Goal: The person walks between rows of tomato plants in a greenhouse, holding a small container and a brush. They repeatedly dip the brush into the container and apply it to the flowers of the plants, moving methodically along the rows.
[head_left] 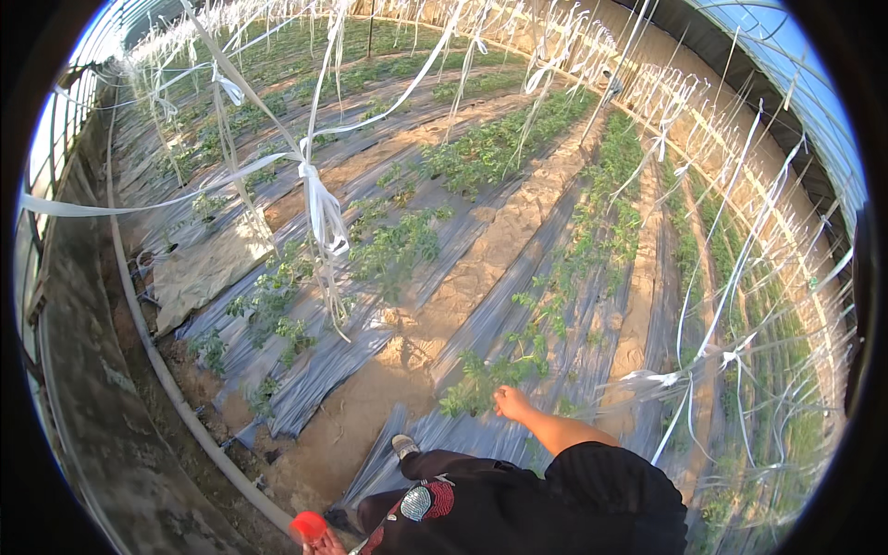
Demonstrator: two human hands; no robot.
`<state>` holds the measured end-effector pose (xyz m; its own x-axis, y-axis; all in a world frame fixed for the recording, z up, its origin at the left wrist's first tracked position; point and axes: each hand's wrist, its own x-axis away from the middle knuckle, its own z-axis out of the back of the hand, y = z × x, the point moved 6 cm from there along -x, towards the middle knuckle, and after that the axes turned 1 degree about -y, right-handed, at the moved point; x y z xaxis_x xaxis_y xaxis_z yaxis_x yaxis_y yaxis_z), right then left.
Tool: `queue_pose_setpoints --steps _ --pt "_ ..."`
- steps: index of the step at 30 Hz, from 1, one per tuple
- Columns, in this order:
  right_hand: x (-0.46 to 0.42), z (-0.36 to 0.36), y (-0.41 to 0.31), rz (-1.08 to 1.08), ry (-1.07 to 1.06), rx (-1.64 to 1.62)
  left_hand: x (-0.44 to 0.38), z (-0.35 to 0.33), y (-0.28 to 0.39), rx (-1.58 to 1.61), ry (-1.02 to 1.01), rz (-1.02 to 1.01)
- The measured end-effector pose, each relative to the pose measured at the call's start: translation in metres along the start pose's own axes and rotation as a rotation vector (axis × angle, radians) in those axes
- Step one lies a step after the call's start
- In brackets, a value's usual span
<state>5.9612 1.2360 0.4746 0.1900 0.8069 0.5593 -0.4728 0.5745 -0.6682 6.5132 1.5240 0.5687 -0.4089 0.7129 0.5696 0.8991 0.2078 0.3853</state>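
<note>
At the bottom left of the view, my left hand (325, 544) holds a small round red plastic container (309, 527), whose contents I cannot make out. My right hand (510, 402) reaches out low over a leafy green plant (472, 392) in the nearest row, its fingers curled close together by the leaves. Whether anything small is between those fingers does not show. Under the plant lies shiny dark plastic mulch film (461, 433) on the soil.
White ties (322, 208) hang from strings at head height, ahead and to the right. A pipe (166, 374) runs along a low wall (90, 388) on the left. A bare soil path (479, 257) runs between the plant rows. Far off, a person (612, 84) is by the rows.
</note>
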Motion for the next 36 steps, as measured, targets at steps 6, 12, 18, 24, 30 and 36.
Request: queue_pose_setpoints --steps 6,12,18,24,30,36 --pt "-0.023 -0.049 -0.064 0.002 -0.078 0.007 -0.018 -0.018 0.023 0.017 -0.108 -0.03" --pt "-0.027 -0.071 -0.048 0.045 -0.038 0.078 -0.072 -0.068 0.053 0.083 0.05 -0.127" --pt "-0.035 -0.168 -0.104 0.041 -0.157 0.141 -0.081 -0.018 0.14 0.135 0.171 -0.24" --pt "-0.03 -0.229 -0.197 0.11 -0.105 0.142 -0.117 -0.038 0.224 0.075 0.141 -0.221" --pt "0.018 -0.282 -0.257 0.076 -0.129 0.229 -0.146 0.004 0.297 0.019 0.042 -0.067" --pt "0.042 -0.242 -0.227 -0.029 0.105 -0.052 -0.219 -0.085 0.329 -0.192 -0.005 0.027"
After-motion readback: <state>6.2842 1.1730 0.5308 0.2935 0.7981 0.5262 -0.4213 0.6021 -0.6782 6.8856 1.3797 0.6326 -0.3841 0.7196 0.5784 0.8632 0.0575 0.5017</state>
